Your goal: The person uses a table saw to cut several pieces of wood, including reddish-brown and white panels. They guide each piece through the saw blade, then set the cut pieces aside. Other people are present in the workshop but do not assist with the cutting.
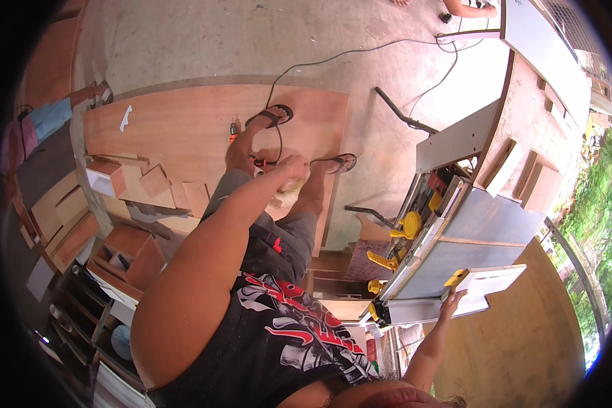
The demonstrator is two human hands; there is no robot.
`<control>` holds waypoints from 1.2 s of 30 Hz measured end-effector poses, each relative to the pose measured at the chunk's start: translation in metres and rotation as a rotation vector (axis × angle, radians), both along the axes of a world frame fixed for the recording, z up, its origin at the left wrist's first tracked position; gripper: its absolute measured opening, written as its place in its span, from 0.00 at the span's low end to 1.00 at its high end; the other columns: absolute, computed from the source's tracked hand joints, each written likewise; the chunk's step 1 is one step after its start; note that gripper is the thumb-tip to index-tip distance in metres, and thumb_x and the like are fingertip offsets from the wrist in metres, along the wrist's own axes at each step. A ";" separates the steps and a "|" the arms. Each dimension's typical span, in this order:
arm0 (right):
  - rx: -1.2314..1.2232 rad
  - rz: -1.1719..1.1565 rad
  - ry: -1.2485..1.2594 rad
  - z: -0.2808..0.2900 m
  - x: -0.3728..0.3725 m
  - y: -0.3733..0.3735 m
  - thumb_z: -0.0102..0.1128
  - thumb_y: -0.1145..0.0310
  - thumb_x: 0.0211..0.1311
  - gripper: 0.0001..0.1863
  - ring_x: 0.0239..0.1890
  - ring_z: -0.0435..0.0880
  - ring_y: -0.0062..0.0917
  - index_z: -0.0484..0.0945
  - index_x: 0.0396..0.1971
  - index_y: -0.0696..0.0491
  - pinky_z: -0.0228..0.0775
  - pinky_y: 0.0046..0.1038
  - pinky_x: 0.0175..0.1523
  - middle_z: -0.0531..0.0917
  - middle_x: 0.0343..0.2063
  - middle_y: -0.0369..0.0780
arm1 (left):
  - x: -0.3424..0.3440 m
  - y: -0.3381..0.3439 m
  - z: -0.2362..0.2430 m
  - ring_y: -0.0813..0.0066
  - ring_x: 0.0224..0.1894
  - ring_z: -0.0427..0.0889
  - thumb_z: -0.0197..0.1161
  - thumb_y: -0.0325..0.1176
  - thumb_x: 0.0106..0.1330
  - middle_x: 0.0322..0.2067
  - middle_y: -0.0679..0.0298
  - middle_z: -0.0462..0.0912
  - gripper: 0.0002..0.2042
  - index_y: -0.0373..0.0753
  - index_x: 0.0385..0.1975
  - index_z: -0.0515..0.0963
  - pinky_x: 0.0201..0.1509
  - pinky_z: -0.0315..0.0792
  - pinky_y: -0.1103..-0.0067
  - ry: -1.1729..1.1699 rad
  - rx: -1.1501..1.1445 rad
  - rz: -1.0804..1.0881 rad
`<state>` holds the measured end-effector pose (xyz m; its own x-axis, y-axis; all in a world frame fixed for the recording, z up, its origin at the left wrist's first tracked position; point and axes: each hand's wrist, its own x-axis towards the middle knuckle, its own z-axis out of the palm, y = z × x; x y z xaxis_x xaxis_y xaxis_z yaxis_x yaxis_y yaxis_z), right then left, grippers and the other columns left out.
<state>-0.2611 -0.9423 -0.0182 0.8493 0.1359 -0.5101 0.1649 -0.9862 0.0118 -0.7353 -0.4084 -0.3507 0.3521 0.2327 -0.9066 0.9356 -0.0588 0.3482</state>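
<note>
My left hand (296,166) is in front of my legs, its fingers closed round a pale, crumpled bundle (287,195) that looks like cloth or a bag. Over on the right, my right hand (450,302) grips the near edge of a white board (493,279), which lies on the grey top of a table saw (486,228). A yellow piece (455,277) sits by that board's left end. Yellow knobs and a yellow handwheel (408,225) stick out from the saw's side. An orange-and-black hand tool (233,132) lies beside my left foot.
I stand on a large plywood sheet (177,112). A black cord (350,52) crosses the concrete floor. Wood offcuts (155,182) and a wooden box (126,255) lie at the left. Another person (47,126) is at the far left; another person's arm (469,9) shows at the top right.
</note>
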 end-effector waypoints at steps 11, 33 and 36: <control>-0.002 -0.011 -0.009 0.000 -0.007 0.008 0.40 0.38 0.71 0.46 0.77 0.39 0.39 0.41 0.74 0.57 0.37 0.32 0.77 0.41 0.75 0.50 | 0.001 -0.002 -0.014 0.60 0.55 0.80 0.58 0.43 0.63 0.50 0.60 0.83 0.14 0.52 0.45 0.84 0.60 0.72 0.66 -0.021 0.005 -0.038; -0.001 0.027 -0.111 -0.005 -0.010 0.002 0.45 0.48 0.73 0.40 0.77 0.43 0.39 0.46 0.73 0.57 0.39 0.32 0.77 0.46 0.74 0.52 | 0.242 -0.034 0.110 0.79 0.41 0.78 0.58 0.44 0.70 0.41 0.72 0.82 0.19 0.46 0.59 0.76 0.47 0.74 0.78 -0.551 -0.653 0.362; -0.002 0.000 -0.093 -0.003 -0.008 0.007 0.45 0.44 0.72 0.42 0.77 0.43 0.40 0.46 0.73 0.56 0.40 0.33 0.76 0.46 0.74 0.51 | 0.293 -0.048 0.136 0.79 0.45 0.77 0.59 0.43 0.69 0.45 0.72 0.80 0.23 0.48 0.63 0.71 0.50 0.74 0.77 -0.505 -0.730 0.381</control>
<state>-0.2687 -0.9351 -0.0209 0.8932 0.1346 -0.4291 0.1627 -0.9862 0.0294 -0.4423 -0.4565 -0.2150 0.7577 -0.1494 -0.6352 0.5770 0.6082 0.5452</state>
